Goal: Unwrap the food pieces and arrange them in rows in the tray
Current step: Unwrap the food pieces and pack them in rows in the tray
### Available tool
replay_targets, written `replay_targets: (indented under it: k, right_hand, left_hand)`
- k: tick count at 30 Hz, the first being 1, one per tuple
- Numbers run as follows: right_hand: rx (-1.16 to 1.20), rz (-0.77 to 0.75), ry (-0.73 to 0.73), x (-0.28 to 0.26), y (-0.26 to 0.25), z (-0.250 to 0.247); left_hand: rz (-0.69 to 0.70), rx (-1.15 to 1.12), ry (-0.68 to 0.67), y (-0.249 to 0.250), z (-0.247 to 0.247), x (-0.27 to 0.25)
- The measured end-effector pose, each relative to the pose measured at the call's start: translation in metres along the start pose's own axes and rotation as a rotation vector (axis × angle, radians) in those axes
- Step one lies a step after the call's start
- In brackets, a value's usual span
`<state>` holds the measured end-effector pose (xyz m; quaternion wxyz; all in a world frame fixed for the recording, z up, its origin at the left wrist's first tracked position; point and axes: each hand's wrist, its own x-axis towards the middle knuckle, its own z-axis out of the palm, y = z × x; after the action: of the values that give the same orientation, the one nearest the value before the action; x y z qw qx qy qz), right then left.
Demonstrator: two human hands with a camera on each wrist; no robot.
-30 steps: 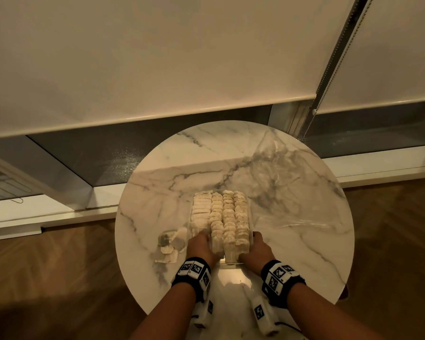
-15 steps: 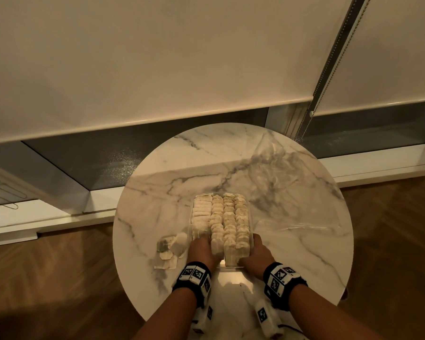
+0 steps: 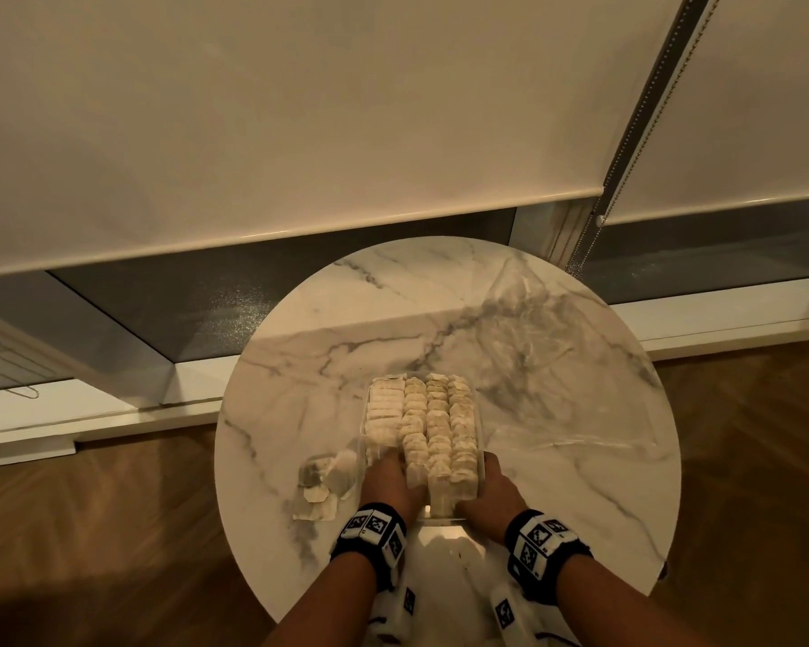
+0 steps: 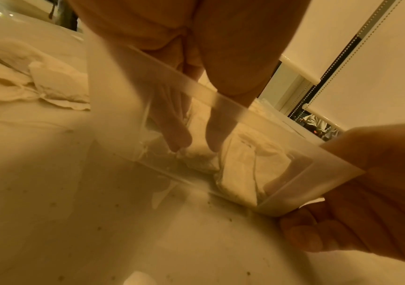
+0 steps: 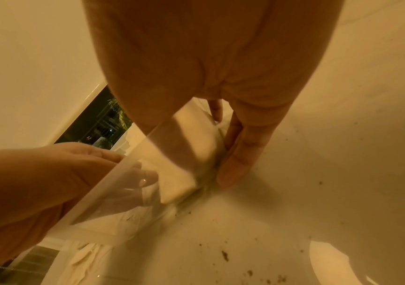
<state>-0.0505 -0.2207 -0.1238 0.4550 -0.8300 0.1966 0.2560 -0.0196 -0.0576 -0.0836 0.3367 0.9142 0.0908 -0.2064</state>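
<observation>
A clear plastic tray sits on the round marble table, packed with rows of pale food pieces. My left hand reaches over the near left rim into the tray. Its fingertips pinch a pale piece at the tray's bottom. My right hand grips the tray's near right corner, with its fingers along the outside wall. In the head view the left fingertips are hidden by the pieces.
A small pile of empty wrappers lies just left of the tray. A crumpled clear plastic bag lies on the far right of the table. Crumbs dot the near tabletop. The table's near edge is close behind my wrists.
Both hands stay at the tray's near end. The left hand has eased slightly further into the tray, and the head view has drifted a little.
</observation>
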Motion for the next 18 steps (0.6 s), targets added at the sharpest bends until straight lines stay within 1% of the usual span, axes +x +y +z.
replay_targets:
  k: [3,7,12,15,18]
  right_hand:
    - [-0.002,0.000,-0.009,0.003,0.001,0.000]
    - [0.001,0.010,-0.025,0.005,0.005,0.000]
    - [-0.001,0.004,-0.042,0.005,0.004,-0.003]
    - [-0.001,0.001,-0.043,0.005,0.003,-0.003]
    - [0.000,0.005,-0.038,0.005,0.003,-0.003]
  left_hand:
    - [0.018,-0.011,-0.010,0.002,0.001,0.005]
    - [-0.023,0.000,-0.032,0.001,0.001,0.009]
    - [-0.012,-0.008,-0.042,-0.003,0.006,0.014]
    - [-0.002,-0.014,-0.024,-0.003,0.008,0.014]
    - [-0.026,0.011,-0.002,-0.002,0.005,0.012]
